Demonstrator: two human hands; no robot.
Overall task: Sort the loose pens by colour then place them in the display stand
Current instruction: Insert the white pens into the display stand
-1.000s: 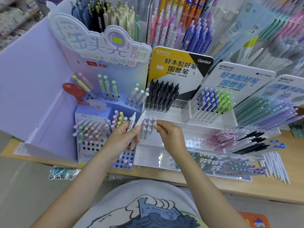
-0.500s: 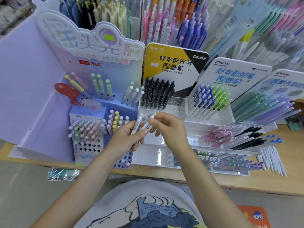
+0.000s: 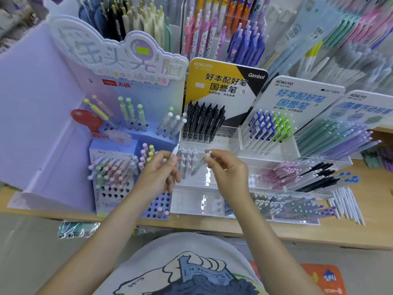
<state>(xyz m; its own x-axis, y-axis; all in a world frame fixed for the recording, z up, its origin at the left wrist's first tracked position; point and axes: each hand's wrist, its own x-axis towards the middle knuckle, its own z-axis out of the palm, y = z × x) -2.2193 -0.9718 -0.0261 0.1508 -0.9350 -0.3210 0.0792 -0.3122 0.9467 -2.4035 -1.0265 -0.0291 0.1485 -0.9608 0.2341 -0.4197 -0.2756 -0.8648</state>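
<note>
Two hands apart now, where half a second ago they met over one pair of pens. Left hand (image 3: pixel 158 173) grips a white pen (image 3: pixel 175 150), tip slanting up toward the lilac stand (image 3: pixel 110 188). Right hand (image 3: pixel 228 171) has drawn away to the right, pinching a second pale pen (image 3: pixel 202 161) above the clear acrylic stand (image 3: pixel 212 201), near the counter's (image 3: pixel 319 235) front edge, black pens (image 3: pixel 204 122) behind

left hand (image 3: pixel 158 173): fingers curled, gripping | right hand (image 3: pixel 228 167): fingertips pinching
</note>
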